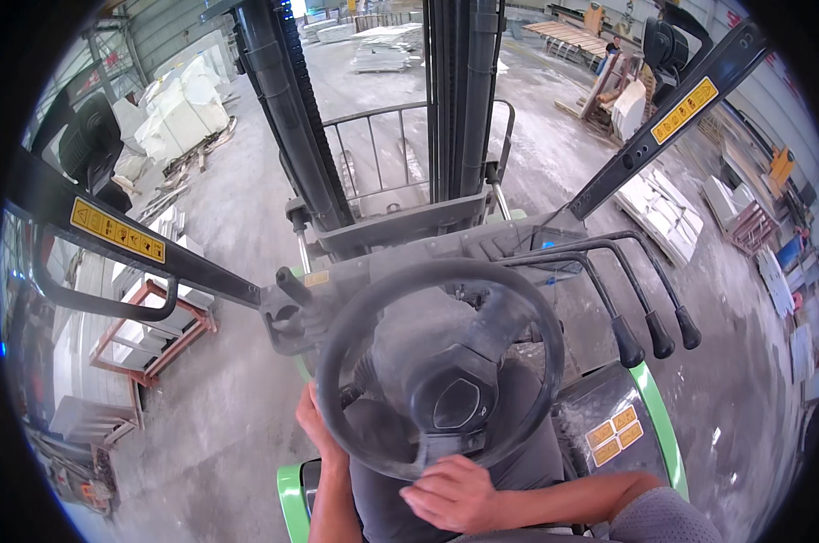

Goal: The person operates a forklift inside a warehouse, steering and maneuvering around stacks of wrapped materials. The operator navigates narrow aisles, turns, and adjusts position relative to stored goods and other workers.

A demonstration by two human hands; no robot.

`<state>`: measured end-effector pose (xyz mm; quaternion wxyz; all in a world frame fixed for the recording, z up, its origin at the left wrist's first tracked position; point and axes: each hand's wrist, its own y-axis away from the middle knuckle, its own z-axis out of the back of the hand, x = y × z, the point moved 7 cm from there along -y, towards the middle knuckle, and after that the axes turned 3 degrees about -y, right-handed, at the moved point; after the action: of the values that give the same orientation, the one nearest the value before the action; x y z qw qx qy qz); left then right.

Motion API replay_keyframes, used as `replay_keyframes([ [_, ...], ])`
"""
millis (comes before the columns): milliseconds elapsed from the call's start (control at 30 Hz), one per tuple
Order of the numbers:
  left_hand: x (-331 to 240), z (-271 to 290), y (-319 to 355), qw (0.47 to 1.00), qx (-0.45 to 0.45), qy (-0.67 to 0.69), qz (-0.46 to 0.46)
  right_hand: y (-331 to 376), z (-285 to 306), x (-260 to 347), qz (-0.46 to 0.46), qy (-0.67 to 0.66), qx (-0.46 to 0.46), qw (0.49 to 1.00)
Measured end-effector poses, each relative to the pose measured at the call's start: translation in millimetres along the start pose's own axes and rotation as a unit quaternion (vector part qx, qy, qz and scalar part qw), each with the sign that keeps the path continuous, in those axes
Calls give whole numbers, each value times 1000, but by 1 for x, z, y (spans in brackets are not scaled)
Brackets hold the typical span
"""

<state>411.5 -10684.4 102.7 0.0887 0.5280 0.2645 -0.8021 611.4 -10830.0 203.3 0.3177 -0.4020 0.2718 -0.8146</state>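
Observation:
A black steering wheel (pixel 333 348) with a round hub (pixel 452 400) sits in front of me in a forklift's cab. My left hand (pixel 317 418) is closed at the wheel's left side; the rim hides some of its fingers. At the wheel's bottom, my right hand (pixel 455 495) has its fingers curled over the rim, the forearm crossing in from the right. Three black-knobbed levers (pixel 660 337) stand right of the wheel, with neither hand on them. A short dark handle (pixel 294 286) rises at the left of the dash.
Ahead stands the forklift's mast (pixel 294 118), with a load guard (pixel 373 149) and forks (pixel 411 161) beyond it. White slabs (pixel 661 213) lie on the floor to the right. Leftward are a reddish rack (pixel 147 348) and large white blocks (pixel 188 113). A person (pixel 614 45) is far off, right.

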Motion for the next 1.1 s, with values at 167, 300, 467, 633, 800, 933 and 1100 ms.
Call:
replay_keyframes([
  [167,2,70,96,996,59,-17,58,21,-28,110,37,-6,9,999],
  [300,-9,125,152,990,90,28,105,6,-21,168,57,33,-22,998],
  [467,-29,176,226,978,75,139,135,24,54,206,31,66,-113,991],
  [633,-50,225,293,987,62,111,94,104,147,233,-21,130,-243,961],
  [800,-70,245,338,986,94,104,87,241,215,273,-137,167,-232,948],
  [933,-67,249,349,991,72,81,81,327,159,347,-88,129,-58,986],
  [1100,-65,245,357,997,63,46,16,273,37,383,52,42,-70,995],
])
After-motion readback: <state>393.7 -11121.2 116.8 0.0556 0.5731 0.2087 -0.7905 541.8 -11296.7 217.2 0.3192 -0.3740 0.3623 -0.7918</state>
